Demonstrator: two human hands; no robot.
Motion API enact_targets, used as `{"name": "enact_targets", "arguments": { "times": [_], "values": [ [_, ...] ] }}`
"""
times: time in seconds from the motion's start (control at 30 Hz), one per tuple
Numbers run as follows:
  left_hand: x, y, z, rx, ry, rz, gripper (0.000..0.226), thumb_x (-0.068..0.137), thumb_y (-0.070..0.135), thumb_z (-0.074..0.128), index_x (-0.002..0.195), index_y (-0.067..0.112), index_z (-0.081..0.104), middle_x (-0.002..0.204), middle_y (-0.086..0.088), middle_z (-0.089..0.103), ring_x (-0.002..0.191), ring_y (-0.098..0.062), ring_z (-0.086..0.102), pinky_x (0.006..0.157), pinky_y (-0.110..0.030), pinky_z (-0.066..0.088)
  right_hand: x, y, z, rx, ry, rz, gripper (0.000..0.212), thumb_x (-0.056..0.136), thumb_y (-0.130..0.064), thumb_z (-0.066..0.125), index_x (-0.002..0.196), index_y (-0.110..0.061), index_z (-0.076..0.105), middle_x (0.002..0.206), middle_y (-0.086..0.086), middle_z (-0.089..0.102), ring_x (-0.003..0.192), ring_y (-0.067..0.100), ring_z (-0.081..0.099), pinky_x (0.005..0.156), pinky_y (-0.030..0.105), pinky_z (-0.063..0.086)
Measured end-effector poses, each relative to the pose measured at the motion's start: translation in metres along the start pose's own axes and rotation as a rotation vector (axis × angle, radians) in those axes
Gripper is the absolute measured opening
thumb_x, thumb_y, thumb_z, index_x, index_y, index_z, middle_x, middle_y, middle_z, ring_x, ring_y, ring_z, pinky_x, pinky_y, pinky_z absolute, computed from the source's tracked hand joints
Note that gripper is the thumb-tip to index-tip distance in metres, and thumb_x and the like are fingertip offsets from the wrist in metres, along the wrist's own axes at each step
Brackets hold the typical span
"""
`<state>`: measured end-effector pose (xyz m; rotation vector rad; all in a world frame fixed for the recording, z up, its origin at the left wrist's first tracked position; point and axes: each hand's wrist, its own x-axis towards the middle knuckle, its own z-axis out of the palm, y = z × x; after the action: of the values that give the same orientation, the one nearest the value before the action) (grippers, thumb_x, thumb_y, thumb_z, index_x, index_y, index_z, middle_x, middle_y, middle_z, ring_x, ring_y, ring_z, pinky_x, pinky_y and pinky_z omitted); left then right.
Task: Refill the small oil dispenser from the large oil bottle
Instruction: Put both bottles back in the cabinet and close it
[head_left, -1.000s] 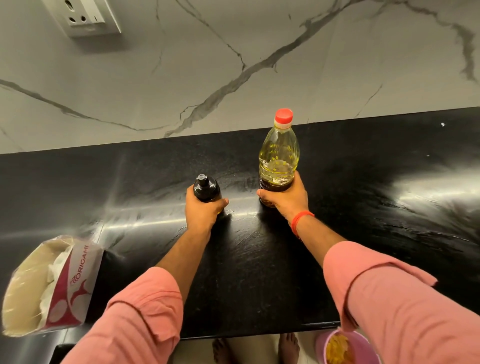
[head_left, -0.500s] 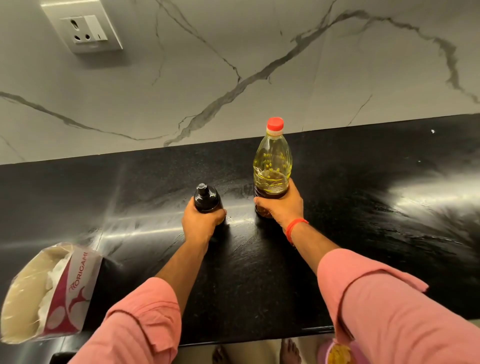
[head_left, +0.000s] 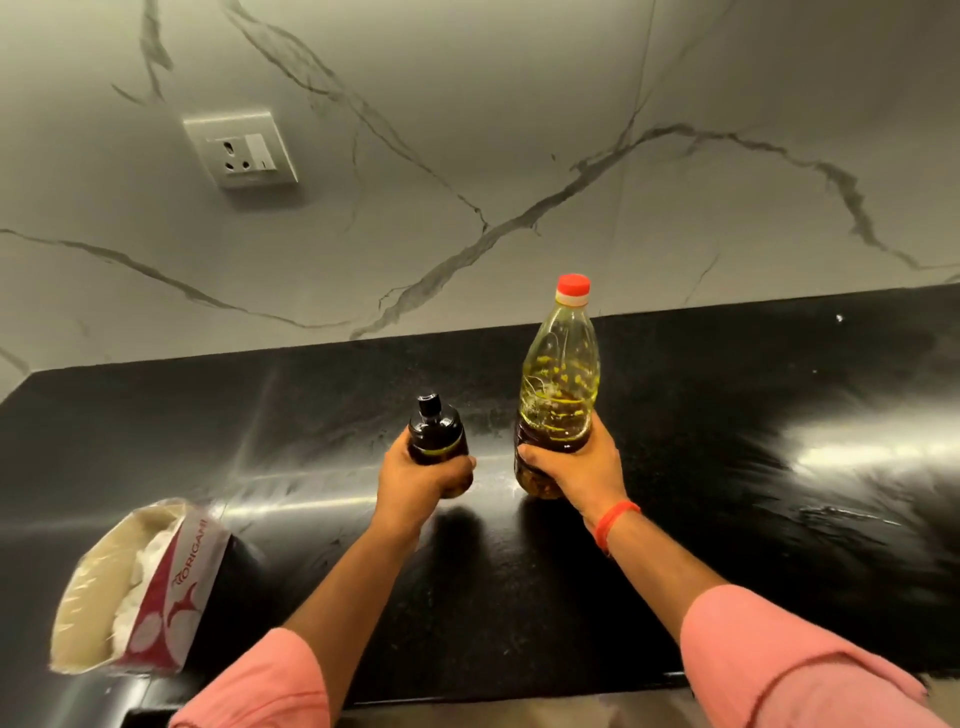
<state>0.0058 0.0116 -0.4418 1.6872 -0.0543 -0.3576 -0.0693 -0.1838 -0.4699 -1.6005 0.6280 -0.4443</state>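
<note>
The small dark glass oil dispenser with a black cap (head_left: 435, 434) is gripped around its lower body by the left hand (head_left: 418, 480), and the tall clear plastic oil bottle with a red screw cap (head_left: 561, 374) is gripped low on its body by the right hand (head_left: 576, 467), just at three o'clock of the dispenser. Both are held upright over the glossy black stone countertop (head_left: 727, 493); whether their bases touch it cannot be told. Both caps are still on, so nothing can be poured yet. The low grips are judged to keep the necks free for uncapping. An open red-and-white paper packet (head_left: 156, 587) lies well apart at eight o'clock, presumably kept clear of spills.
</note>
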Motion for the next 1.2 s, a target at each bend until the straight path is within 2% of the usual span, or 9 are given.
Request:
{"name": "enact_targets", "arguments": {
  "times": [0.13, 0.27, 0.33, 0.57, 0.73, 0.87, 0.93, 1.03, 1.2],
  "values": [
    [-0.018, 0.02, -0.009, 0.079, -0.088, 0.053, 0.048, 0.068, 0.003, 0.091, 0.106, 0.019, 0.067, 0.09, -0.002, 0.077, 0.083, -0.015, 0.075, 0.064, -0.021, 0.058, -0.017, -0.019, -0.023, 0.013, -0.069, -0.073, 0.072, 0.058, -0.023, 0.097, 0.119, -0.041, 0.061, 0.108, -0.017, 0.072, 0.103, 0.0, 0.067, 0.085, 0.019, 0.052],
    [-0.032, 0.052, -0.015, 0.127, -0.134, 0.116, 0.045, 0.065, 0.002, 0.093, 0.102, 0.015, 0.069, 0.087, 0.0, 0.078, 0.08, -0.014, 0.076, 0.063, -0.019, 0.058, -0.033, -0.05, -0.046, -0.012, -0.132, -0.168, 0.072, 0.058, -0.03, 0.097, 0.118, -0.043, 0.06, 0.11, -0.026, 0.07, 0.104, -0.007, 0.066, 0.078, 0.012, 0.052],
    [-0.035, 0.07, -0.017, 0.131, -0.173, 0.139, 0.044, 0.065, 0.005, 0.092, 0.102, 0.012, 0.07, 0.086, -0.003, 0.078, 0.08, -0.015, 0.076, 0.063, -0.018, 0.057, -0.035, -0.064, -0.053, -0.033, -0.164, -0.193, 0.074, 0.056, -0.031, 0.098, 0.119, -0.041, 0.06, 0.109, -0.022, 0.072, 0.103, -0.005, 0.067, 0.078, 0.012, 0.053],
    [-0.066, 0.162, -0.02, 0.12, -0.209, 0.349, 0.025, 0.076, 0.02, 0.088, 0.098, 0.02, 0.075, 0.091, -0.005, 0.078, 0.085, -0.016, 0.076, 0.065, -0.017, 0.057, -0.041, -0.147, -0.064, 0.016, -0.233, -0.334, 0.063, 0.058, -0.02, 0.098, 0.112, -0.031, 0.066, 0.102, -0.015, 0.076, 0.095, 0.003, 0.073, 0.074, 0.015, 0.055],
    [-0.084, 0.223, -0.018, 0.153, -0.211, 0.478, 0.016, 0.083, 0.022, 0.082, 0.087, 0.036, 0.076, 0.087, 0.001, 0.079, 0.082, -0.012, 0.076, 0.063, -0.015, 0.056, -0.047, -0.22, -0.066, 0.082, -0.243, -0.428, 0.062, 0.048, -0.044, 0.091, 0.106, -0.037, 0.069, 0.1, -0.011, 0.078, 0.092, 0.007, 0.074, 0.08, 0.028, 0.058],
    [-0.09, 0.272, -0.016, 0.174, -0.162, 0.554, 0.009, 0.084, 0.026, 0.08, 0.089, 0.033, 0.076, 0.086, 0.009, 0.079, 0.079, -0.003, 0.074, 0.061, -0.014, 0.054, -0.045, -0.276, -0.069, 0.089, -0.251, -0.512, 0.064, 0.051, -0.042, 0.089, 0.112, -0.03, 0.072, 0.101, -0.007, 0.078, 0.093, 0.014, 0.075, 0.089, 0.043, 0.06],
    [-0.091, 0.296, -0.017, 0.167, -0.134, 0.577, 0.014, 0.083, 0.03, 0.079, 0.094, 0.027, 0.072, 0.085, 0.014, 0.078, 0.078, 0.001, 0.073, 0.067, -0.021, 0.052, -0.045, -0.303, -0.074, 0.082, -0.248, -0.549, 0.064, 0.057, -0.038, 0.091, 0.117, -0.029, 0.07, 0.104, -0.008, 0.078, 0.094, 0.013, 0.075, 0.09, 0.043, 0.06],
    [-0.094, 0.337, -0.021, 0.171, -0.124, 0.627, 0.018, 0.084, 0.03, 0.078, 0.099, 0.029, 0.068, 0.084, 0.019, 0.077, 0.078, 0.004, 0.072, 0.07, -0.025, 0.05, -0.045, -0.34, -0.081, 0.079, -0.276, -0.609, 0.052, 0.071, -0.028, 0.089, 0.118, -0.031, 0.069, 0.105, -0.009, 0.077, 0.095, 0.011, 0.075, 0.09, 0.04, 0.059],
    [-0.098, 0.403, -0.028, 0.151, -0.098, 0.71, 0.022, 0.078, 0.032, 0.081, 0.098, 0.027, 0.072, 0.087, 0.009, 0.079, 0.08, -0.007, 0.076, 0.07, -0.028, 0.058, -0.04, -0.404, -0.091, 0.107, -0.256, -0.666, 0.04, 0.066, -0.026, 0.083, 0.105, -0.021, 0.076, 0.095, 0.0, 0.079, 0.087, 0.017, 0.077, 0.077, 0.033, 0.061]
  ]
}}
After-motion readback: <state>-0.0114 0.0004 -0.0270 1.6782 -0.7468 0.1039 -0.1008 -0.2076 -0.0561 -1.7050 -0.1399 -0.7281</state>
